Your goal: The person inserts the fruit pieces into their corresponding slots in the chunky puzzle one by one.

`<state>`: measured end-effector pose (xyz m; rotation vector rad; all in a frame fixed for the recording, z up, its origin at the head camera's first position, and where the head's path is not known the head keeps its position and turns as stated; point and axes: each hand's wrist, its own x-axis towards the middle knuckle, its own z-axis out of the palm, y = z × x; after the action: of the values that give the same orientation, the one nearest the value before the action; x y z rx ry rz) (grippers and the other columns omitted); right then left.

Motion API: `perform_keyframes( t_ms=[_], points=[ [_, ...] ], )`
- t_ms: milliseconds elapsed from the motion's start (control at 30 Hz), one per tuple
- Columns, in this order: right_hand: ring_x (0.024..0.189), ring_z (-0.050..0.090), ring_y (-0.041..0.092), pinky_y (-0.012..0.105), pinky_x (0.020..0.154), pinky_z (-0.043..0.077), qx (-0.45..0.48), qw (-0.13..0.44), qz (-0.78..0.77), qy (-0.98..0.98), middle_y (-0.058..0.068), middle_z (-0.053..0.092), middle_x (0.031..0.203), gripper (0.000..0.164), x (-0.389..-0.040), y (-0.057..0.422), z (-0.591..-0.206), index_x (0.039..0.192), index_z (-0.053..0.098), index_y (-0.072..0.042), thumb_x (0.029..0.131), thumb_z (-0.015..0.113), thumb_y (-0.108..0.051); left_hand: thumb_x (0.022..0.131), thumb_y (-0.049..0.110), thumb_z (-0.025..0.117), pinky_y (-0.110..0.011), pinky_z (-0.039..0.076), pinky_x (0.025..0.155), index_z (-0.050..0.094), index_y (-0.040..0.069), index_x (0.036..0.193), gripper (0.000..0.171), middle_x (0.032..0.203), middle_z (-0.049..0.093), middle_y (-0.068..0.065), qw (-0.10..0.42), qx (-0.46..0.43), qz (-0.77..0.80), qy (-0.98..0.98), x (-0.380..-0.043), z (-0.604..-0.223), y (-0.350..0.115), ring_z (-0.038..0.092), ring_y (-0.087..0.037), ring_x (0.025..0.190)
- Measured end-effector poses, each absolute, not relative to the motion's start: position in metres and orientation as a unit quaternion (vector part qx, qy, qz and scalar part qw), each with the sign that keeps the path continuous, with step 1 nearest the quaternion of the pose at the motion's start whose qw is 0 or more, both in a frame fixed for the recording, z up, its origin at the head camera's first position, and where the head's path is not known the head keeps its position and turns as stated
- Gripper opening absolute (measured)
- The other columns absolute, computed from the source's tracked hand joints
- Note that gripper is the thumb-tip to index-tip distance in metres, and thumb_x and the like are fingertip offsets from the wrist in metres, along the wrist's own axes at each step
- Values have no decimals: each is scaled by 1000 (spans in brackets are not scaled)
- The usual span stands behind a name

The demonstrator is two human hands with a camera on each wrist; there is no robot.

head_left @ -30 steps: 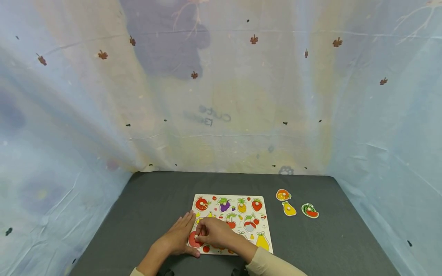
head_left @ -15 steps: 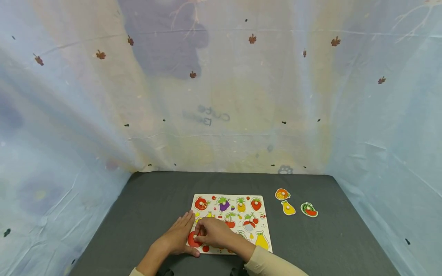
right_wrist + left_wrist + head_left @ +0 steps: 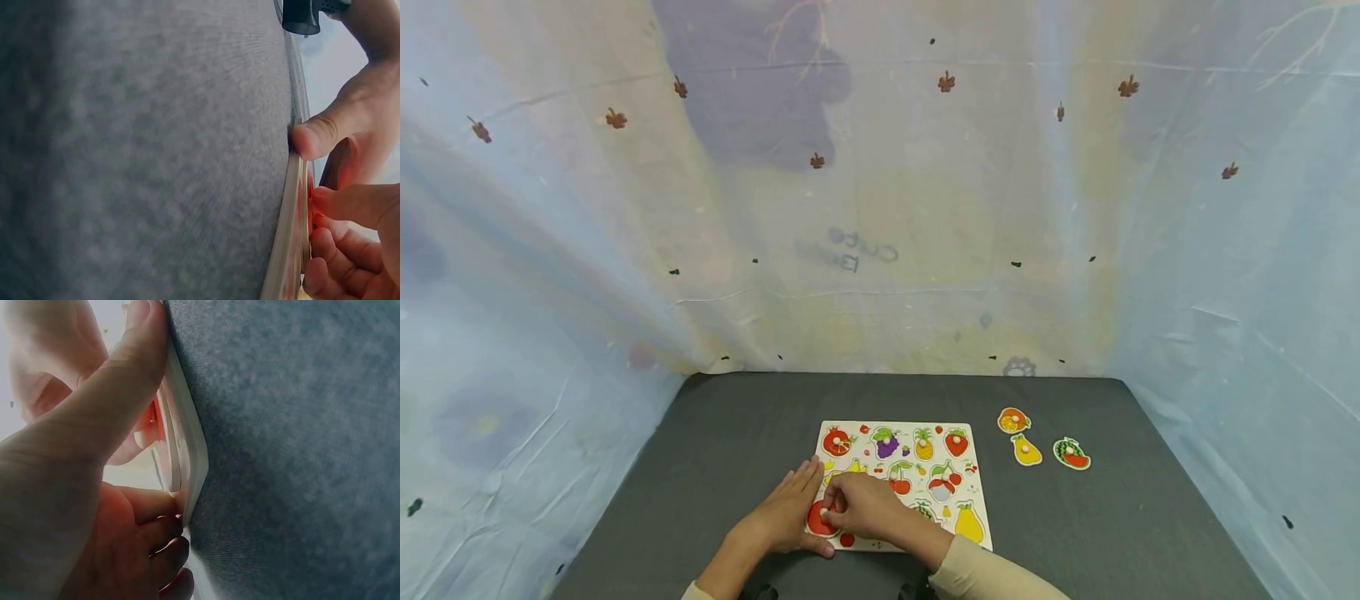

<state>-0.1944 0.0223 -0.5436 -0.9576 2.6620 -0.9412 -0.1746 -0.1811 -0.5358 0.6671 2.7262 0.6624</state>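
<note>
A white fruit puzzle board (image 3: 981,496) lies on the dark table. At its near left corner is a round red fruit puzzle piece (image 3: 817,520), whose pale knob my right hand (image 3: 868,504) pinches between thumb and fingertips. Beside it, my left hand (image 3: 784,512) rests along the board's left edge with fingers straight and the thumb at the near edge. From the left wrist, the thumb (image 3: 106,394) runs along the board's side (image 3: 187,425). The right wrist view has the right fingertips (image 3: 324,200) right at the red surface, low over the board. My right hand and forearm hide part of the board.
Right of the board lie loose pieces: an orange (image 3: 1013,421), a yellow pear (image 3: 1026,450) and a watermelon (image 3: 1072,454). Pomegranate (image 3: 837,442), grape (image 3: 886,443), pineapple (image 3: 923,444) and strawberry (image 3: 957,443) pieces fill the far row. A patterned curtain (image 3: 880,208) surrounds the table.
The red piece looks pale and glossy a second ago and deeper red now. Both hands stay almost in place. The head view has shifted slightly.
</note>
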Motion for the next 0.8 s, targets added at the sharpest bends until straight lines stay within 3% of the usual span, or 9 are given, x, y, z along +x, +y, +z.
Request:
perform_keyframes(
  t_ms=[467, 633, 800],
  points=[
    [64, 50, -4, 16, 56, 43, -330, 83, -302, 891, -18, 55, 77, 14, -197, 24, -542, 90, 71, -24, 95, 84, -24, 70, 61, 95, -65, 17, 130, 27, -12, 164, 136, 172, 21, -34, 129, 238, 249, 930, -176, -543, -185, 19, -52, 160],
    [72, 46, -4, 15, 62, 44, -329, 71, -282, 899, -15, 56, 87, 15, -197, 25, -539, 90, 73, -24, 93, 87, -28, 72, 71, 88, -55, 10, 134, 25, -10, 164, 138, 172, 20, -35, 113, 255, 260, 925, -179, -553, -189, 17, -52, 160],
    [74, 46, -3, 16, 64, 45, -318, 73, -278, 904, -13, 57, 91, 17, -195, 26, -536, 93, 72, -24, 91, 88, -29, 71, 68, 91, -59, 13, 133, 27, -11, 163, 137, 171, 22, -36, 111, 254, 256, 926, -179, -553, -188, 19, -53, 159]
  ],
)
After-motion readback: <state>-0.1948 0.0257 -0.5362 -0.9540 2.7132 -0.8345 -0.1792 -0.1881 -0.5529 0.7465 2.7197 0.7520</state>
